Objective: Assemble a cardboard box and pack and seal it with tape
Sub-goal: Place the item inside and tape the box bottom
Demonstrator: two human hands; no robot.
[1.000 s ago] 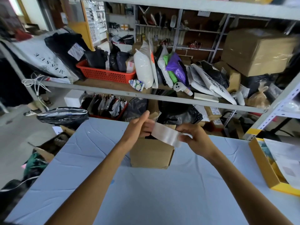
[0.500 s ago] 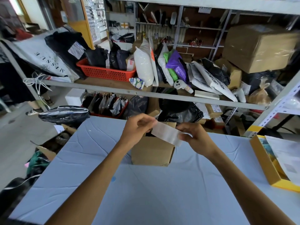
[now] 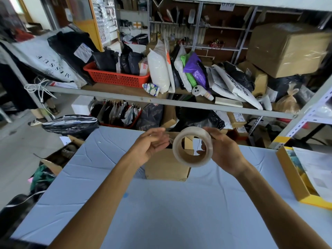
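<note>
While the right hand (image 3: 222, 151) grips the tape roll (image 3: 192, 147) by its rim above the cardboard box (image 3: 167, 168) on the table (image 3: 161, 212), the left hand (image 3: 150, 145) hovers half open, empty. Light, stiff roll; its clear sticky film probably clings, so the rim seems safest.

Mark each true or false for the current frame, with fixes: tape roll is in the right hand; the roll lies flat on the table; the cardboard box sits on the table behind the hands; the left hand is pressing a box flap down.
1. The tape roll is in the right hand. True.
2. The roll lies flat on the table. False: it is held up in the air, its opening facing the camera.
3. The cardboard box sits on the table behind the hands. True.
4. The left hand is pressing a box flap down. False: it is raised beside the roll, fingers at its left edge.
</note>
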